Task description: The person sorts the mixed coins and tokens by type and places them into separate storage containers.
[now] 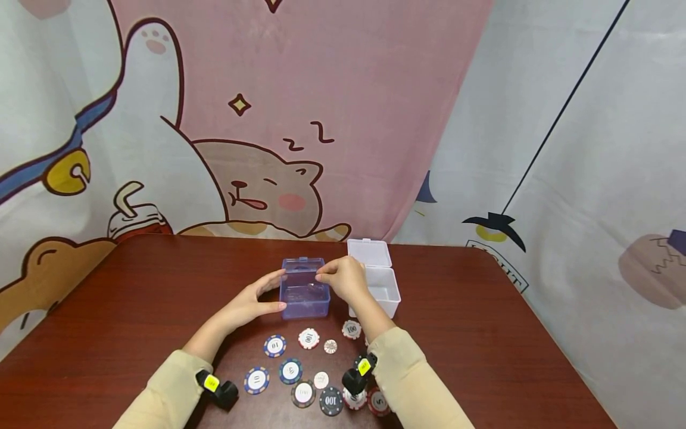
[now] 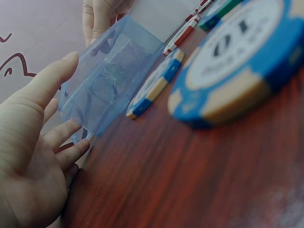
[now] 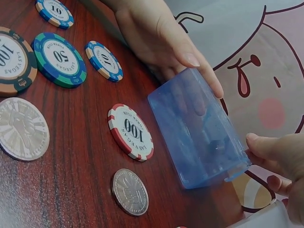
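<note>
A translucent blue box (image 1: 304, 308) stands on the table with its lid (image 1: 303, 265) raised at the back. My left hand (image 1: 248, 305) rests against its left side, thumb near the front corner and fingers farther back, all fairly straight. At the right rear edge my right hand (image 1: 347, 279) pinches the box between thumb and fingers; whether rim or lid is hard to tell. In the right wrist view, the blue box (image 3: 194, 133) lies between the left hand (image 3: 161, 38) and the right fingers (image 3: 266, 149). No chip shows clearly inside it.
An open white box (image 1: 387, 287) stands just right of the blue one, partly behind my right arm. Several poker chips (image 1: 290, 370) and silver coins (image 1: 330, 346) lie in front of the boxes, some near or under my right forearm. A printed cloth (image 1: 343, 119) hangs behind the table.
</note>
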{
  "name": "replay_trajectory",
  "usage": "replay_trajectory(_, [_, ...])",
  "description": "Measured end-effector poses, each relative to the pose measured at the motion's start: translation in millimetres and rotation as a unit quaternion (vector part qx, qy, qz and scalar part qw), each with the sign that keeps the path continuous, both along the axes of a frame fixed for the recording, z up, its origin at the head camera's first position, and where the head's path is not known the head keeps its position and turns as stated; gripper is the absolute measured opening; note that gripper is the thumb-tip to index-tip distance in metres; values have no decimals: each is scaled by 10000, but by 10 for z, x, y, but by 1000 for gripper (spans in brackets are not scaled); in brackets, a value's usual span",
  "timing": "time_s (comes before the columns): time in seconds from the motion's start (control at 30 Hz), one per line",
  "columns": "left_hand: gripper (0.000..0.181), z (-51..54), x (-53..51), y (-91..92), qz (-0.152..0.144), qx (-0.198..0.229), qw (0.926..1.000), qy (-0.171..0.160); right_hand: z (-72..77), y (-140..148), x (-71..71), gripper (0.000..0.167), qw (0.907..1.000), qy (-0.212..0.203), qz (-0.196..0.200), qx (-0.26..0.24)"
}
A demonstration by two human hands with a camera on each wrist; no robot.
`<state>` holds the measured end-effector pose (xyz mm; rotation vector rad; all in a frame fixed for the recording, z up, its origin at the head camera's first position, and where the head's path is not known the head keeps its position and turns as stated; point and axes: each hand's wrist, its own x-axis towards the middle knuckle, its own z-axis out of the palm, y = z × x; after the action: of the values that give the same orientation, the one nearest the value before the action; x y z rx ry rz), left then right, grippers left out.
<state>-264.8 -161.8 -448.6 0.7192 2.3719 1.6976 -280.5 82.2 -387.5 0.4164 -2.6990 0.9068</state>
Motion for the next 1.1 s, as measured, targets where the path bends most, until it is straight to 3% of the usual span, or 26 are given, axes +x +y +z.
replay_trajectory(0.33, [76,3,9,1,5,-7,10000,15,29,25,57,8,9993,86,222,-282])
replay_trajectory(0.83, [74,8,7,11,29,-44,10000,60,124,120,379,17,9931,310,634,-933])
replay_trajectory(1.1, [74,-2,2,7,45,-48,9999,99,71,180,551,18,9894,450,879,-1064])
